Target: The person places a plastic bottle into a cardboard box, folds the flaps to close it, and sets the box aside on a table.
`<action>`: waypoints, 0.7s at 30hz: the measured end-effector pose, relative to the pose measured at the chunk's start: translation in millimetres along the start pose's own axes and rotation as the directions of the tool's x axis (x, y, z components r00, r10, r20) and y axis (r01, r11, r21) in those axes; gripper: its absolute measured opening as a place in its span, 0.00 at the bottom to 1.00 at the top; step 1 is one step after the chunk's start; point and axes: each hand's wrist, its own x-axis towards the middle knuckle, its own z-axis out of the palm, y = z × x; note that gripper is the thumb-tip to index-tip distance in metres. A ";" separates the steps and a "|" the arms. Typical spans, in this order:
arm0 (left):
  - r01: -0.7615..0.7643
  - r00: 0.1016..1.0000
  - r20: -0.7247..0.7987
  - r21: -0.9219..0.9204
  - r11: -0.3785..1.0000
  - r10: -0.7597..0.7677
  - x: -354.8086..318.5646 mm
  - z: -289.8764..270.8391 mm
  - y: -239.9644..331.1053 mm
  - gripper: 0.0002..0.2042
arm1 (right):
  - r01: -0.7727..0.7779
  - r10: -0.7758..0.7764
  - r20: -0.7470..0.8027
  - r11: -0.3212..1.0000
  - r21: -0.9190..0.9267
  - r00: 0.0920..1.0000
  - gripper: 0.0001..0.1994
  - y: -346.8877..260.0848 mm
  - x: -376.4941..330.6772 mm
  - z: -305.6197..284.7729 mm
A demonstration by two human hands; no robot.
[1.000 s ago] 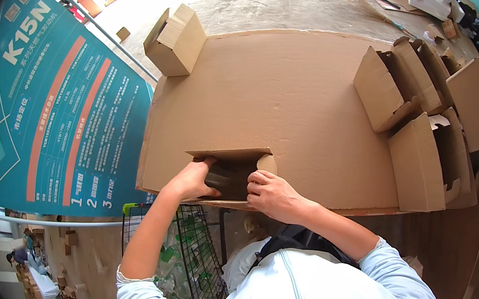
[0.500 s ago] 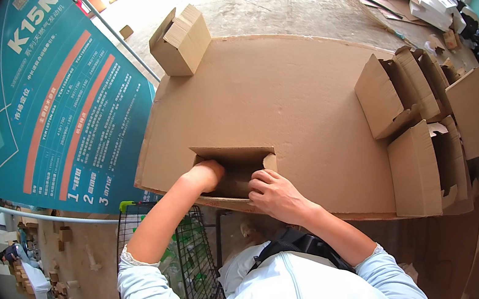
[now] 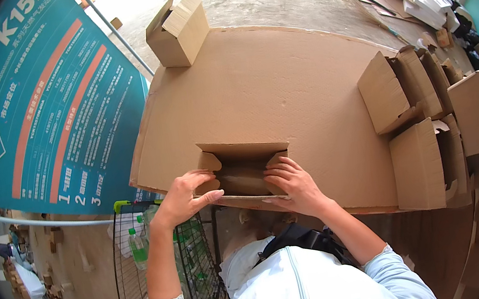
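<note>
An open-topped brown cardboard box [image 3: 243, 148] stands at the near edge of the cardboard-covered table, its long far flap raised. My left hand [image 3: 184, 196] grips the box's left end, thumb along the near rim and fingers at the small side flap. Across from it, my right hand [image 3: 293, 185] has its fingers curled over the right side flap, with the thumb low by the near side. Between the hands the inside shows as bare cardboard. Part of the near wall is hidden by the hands.
Several open boxes [image 3: 418, 166] are stacked at the table's right side. A single box [image 3: 179, 35] with raised flaps sits on the far left corner. A teal banner [image 3: 61, 114] stands to the left, and a black wire cart [image 3: 131, 271] with green bottles is below the table's near left edge.
My left hand has come out of the box and now holds its left end. My right hand has shifted right onto the right side flap. The left side flap now shows.
</note>
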 end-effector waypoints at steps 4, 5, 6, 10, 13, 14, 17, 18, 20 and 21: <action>-0.038 0.996 0.076 0.000 0.999 0.038 7.4 -3.5 -10.8 0.30 | -0.089 0.094 -0.088 0.994 0.057 0.992 0.21 -5.4 4.6 -2.5; -0.040 0.992 0.122 -0.006 0.999 0.041 9.0 -5.9 -13.0 0.30 | -0.103 0.107 -0.087 0.993 0.052 0.990 0.21 -6.6 4.9 -2.4; -0.097 0.986 0.139 0.009 0.995 0.094 9.4 -9.1 -13.5 0.27 | -0.114 0.117 -0.084 0.993 0.044 0.990 0.21 -7.0 5.2 -4.2; -0.131 0.990 0.048 -0.041 0.991 0.133 14.3 -2.7 -34.0 0.24 | -0.327 0.335 -0.080 0.940 0.093 0.939 0.27 -18.2 5.4 -8.8; -0.212 0.949 -0.227 0.059 0.976 0.220 17.6 13.7 -47.7 0.38 | -0.307 0.211 -0.338 0.915 -0.262 0.917 0.37 -31.2 15.9 -6.7; -0.205 0.953 -0.214 0.073 0.976 0.216 19.7 14.4 -50.6 0.47 | -0.318 0.205 -0.329 0.885 -0.339 0.922 0.45 -36.2 22.0 -13.5; -0.236 0.910 -0.309 0.159 0.959 0.276 30.4 7.9 -34.1 0.48 | -0.347 0.260 -0.258 0.853 -0.390 0.930 0.47 -40.1 41.8 -23.3; -0.270 0.919 -0.251 0.158 0.950 0.303 33.8 5.3 -35.3 0.47 | -0.332 0.288 -0.175 0.880 -0.340 0.941 0.46 -32.7 41.9 -20.6; -0.336 0.925 -0.134 0.149 0.930 0.356 39.3 2.0 -38.7 0.46 | -0.450 0.452 -0.033 0.874 -0.183 0.891 0.43 -30.2 40.9 -20.0; -0.358 0.921 -0.085 0.202 0.912 0.380 39.8 2.2 -42.3 0.44 | -0.510 0.517 0.050 0.854 -0.108 0.855 0.42 -28.6 39.6 -18.9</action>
